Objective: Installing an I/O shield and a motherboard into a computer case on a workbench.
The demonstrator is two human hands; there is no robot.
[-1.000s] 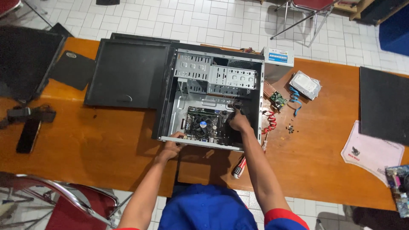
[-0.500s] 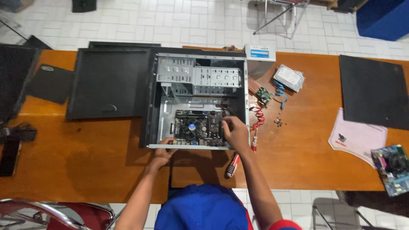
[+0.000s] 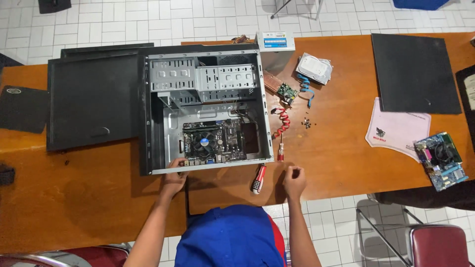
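Left hand [image 3: 174,179] fingers curled over near rim of one open grey steel computer case [image 3: 205,110], gripping its edge. Right hand [image 3: 294,180] loosely closed on orange wooden table [image 3: 346,163], apart from the case; cannot tell if anything held. Just left of right hand: one red-and-black-handled screwdriver [image 3: 259,178]. Inside the case: one dark motherboard with round fan [image 3: 213,141]. Further out: two black flat side panels [image 3: 94,101], one red ribbon cable [image 3: 283,121], one blue-green loose circuit board [image 3: 439,159] at far right
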